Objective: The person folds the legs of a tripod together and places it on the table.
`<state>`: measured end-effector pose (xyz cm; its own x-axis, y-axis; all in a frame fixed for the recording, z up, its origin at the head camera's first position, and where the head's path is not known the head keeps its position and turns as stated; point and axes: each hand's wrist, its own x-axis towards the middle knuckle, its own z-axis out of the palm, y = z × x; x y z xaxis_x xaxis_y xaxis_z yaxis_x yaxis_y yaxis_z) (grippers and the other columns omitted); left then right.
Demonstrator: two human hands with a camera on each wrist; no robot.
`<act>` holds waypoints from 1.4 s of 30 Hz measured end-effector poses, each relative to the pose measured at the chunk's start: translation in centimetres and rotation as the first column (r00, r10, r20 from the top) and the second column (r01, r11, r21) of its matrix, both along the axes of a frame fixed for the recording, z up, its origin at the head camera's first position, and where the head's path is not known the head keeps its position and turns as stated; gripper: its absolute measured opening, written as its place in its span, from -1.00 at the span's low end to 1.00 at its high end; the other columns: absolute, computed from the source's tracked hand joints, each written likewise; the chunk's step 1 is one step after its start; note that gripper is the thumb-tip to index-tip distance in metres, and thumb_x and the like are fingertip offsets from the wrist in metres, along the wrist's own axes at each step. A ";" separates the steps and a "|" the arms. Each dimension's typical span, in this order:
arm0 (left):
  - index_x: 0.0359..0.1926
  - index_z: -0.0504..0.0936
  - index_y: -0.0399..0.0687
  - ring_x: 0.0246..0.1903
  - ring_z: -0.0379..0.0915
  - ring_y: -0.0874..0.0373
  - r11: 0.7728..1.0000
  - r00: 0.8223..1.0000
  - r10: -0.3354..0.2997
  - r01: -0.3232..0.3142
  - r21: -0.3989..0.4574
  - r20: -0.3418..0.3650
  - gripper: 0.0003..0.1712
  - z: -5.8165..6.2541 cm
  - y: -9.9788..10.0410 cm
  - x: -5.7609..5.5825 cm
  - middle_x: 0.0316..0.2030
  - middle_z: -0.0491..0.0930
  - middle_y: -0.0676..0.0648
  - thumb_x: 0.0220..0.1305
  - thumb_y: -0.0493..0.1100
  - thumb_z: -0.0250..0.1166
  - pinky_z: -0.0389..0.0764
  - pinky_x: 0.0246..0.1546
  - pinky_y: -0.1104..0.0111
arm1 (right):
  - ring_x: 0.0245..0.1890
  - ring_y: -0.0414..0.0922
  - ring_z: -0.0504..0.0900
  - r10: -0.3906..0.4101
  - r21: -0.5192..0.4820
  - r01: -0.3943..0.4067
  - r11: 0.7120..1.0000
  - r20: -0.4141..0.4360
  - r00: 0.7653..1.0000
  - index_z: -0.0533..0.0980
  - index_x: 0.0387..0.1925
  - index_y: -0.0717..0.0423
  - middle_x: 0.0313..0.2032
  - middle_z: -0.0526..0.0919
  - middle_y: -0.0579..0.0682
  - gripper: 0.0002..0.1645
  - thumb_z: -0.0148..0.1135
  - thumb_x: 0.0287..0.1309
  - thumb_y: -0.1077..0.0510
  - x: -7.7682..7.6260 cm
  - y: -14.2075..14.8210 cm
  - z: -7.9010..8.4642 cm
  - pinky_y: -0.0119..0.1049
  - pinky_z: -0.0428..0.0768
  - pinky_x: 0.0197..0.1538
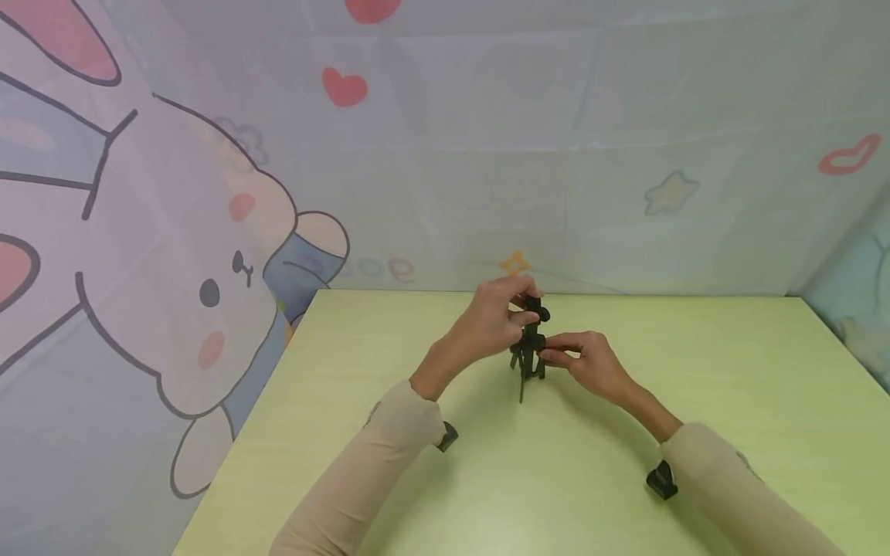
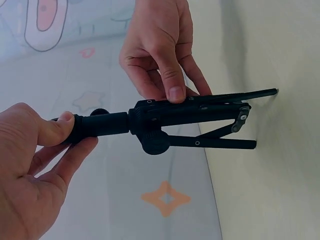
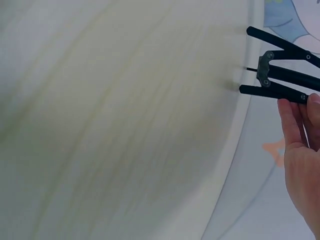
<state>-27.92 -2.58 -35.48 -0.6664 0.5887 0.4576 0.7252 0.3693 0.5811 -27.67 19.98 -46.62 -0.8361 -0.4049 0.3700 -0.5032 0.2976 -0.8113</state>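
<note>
A small black tripod (image 1: 530, 344) stands upright near the far side of the table, its legs partly spread. At its top, my left hand (image 1: 490, 320) grips the head between thumb and fingers. My right hand (image 1: 594, 365) pinches one leg near its upper end, lower down on the right side. In the left wrist view the tripod's column (image 2: 105, 124), a round knob (image 2: 155, 142) and the hinged braces (image 2: 241, 119) show clearly. Leg tips (image 3: 245, 90) point toward the tabletop in the right wrist view. My left fingers hide part of the head.
The pale yellow-green table (image 1: 417, 340) ends at a fabric backdrop (image 1: 473, 193) printed with a rabbit, hearts and stars. A black wrist device (image 1: 448, 437) sits below my left cuff, and another black device (image 1: 662, 479) below the right cuff.
</note>
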 end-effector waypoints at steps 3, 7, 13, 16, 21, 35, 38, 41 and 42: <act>-0.11 0.57 -0.23 -0.06 0.68 -0.02 1.000 0.999 -0.027 0.027 0.002 0.030 -0.82 0.0 -0.3 -0.1 0.03 0.67 -0.17 0.35 -0.48 0.34 0.67 -0.16 0.54 | -0.08 -0.03 0.79 0.020 0.034 -0.020 0.999 0.004 1.000 0.73 -0.03 0.32 -0.10 0.80 0.11 -0.78 0.35 0.33 0.33 0.0 0.2 0.0 -0.30 0.73 -0.05; -0.08 0.56 -0.24 -0.01 0.67 -0.06 0.998 0.996 -0.059 0.058 0.017 0.064 -0.79 -0.1 -0.8 -0.2 0.05 0.66 -0.18 0.36 -0.52 0.30 0.66 -0.10 0.53 | -0.03 -0.10 0.76 0.038 0.069 -0.038 0.997 0.006 0.999 0.73 -0.02 0.30 -0.10 0.80 0.05 -0.77 0.38 0.31 0.32 0.1 0.3 -0.1 -0.26 0.73 -0.02; -0.03 0.56 -0.25 0.02 0.67 -0.09 0.997 0.996 -0.071 0.070 0.025 0.051 -0.77 -0.5 -1.1 -0.4 0.06 0.66 -0.19 0.36 -0.50 0.31 0.66 -0.08 0.52 | -0.07 -0.06 0.77 0.042 0.110 -0.041 0.993 -0.004 0.999 0.74 -0.06 0.30 -0.16 0.81 0.02 -0.78 0.43 0.26 0.33 0.1 0.3 -0.6 -0.07 0.73 -0.01; -0.02 0.56 -0.28 0.01 0.67 -0.07 0.997 0.996 -0.074 0.073 0.032 0.042 -0.76 -0.8 -1.1 -0.4 0.06 0.66 -0.19 0.35 -0.49 0.34 0.67 -0.10 0.52 | -0.12 -0.04 0.79 0.069 0.157 -0.067 0.985 -0.012 0.998 0.75 -0.08 0.26 -0.18 0.82 0.01 -0.80 0.43 0.26 0.32 0.0 0.4 -1.1 -0.05 0.74 -0.03; 0.03 0.58 -0.29 0.00 0.67 -0.07 0.994 0.996 -0.075 0.071 0.080 0.046 -0.72 -1.4 -1.1 -0.3 0.09 0.64 -0.19 0.34 -0.48 0.35 0.67 -0.08 0.51 | -0.12 0.00 0.79 0.118 0.208 -0.109 0.972 -0.030 0.993 0.75 -0.09 0.19 -0.20 0.81 0.00 -0.82 0.40 0.29 0.33 0.0 0.5 -1.6 -0.09 0.74 -0.04; 0.04 0.63 -0.23 -0.03 0.69 -0.06 0.987 0.995 -0.043 0.029 0.156 0.088 -0.68 -1.5 -1.2 0.1 0.10 0.66 -0.16 0.31 -0.50 0.37 0.69 -0.10 0.47 | -0.17 0.08 0.80 0.140 0.134 -0.133 0.982 -0.044 0.989 0.75 -0.20 0.25 -0.24 0.80 0.09 -0.88 0.40 0.25 0.41 -0.1 -0.2 -1.2 -0.08 0.76 -0.10; 0.08 0.63 -0.23 0.00 0.68 -0.04 0.985 0.994 -0.051 0.034 0.171 0.100 -0.67 -1.7 -1.3 0.1 0.11 0.65 -0.16 0.34 -0.48 0.35 0.69 -0.06 0.46 | -0.14 0.06 0.80 0.133 0.151 -0.126 0.980 -0.032 0.991 0.74 -0.18 0.24 -0.23 0.80 0.06 -0.88 0.40 0.26 0.40 -0.2 -0.2 -1.2 -0.07 0.75 -0.07; 0.15 0.62 -0.22 0.04 0.67 0.00 0.981 0.992 -0.060 0.038 0.191 0.109 -0.63 -2.0 -1.6 0.3 0.13 0.64 -0.15 0.36 -0.47 0.34 0.68 -0.02 0.44 | -0.12 0.04 0.79 0.140 0.150 -0.137 0.979 -0.005 0.990 0.74 -0.15 0.23 -0.22 0.80 0.04 -0.87 0.39 0.28 0.38 -0.2 -0.2 -1.1 -0.08 0.74 -0.04; 0.18 0.61 -0.21 0.05 0.66 0.01 0.979 0.992 -0.062 0.038 0.200 0.114 -0.60 -2.1 -1.7 0.3 0.14 0.64 -0.15 0.37 -0.47 0.34 0.67 0.00 0.43 | -0.12 0.03 0.79 0.143 0.149 -0.141 0.979 0.001 0.990 0.74 -0.14 0.24 -0.21 0.80 0.04 -0.86 0.39 0.28 0.38 -0.2 -0.2 -1.1 -0.08 0.74 -0.03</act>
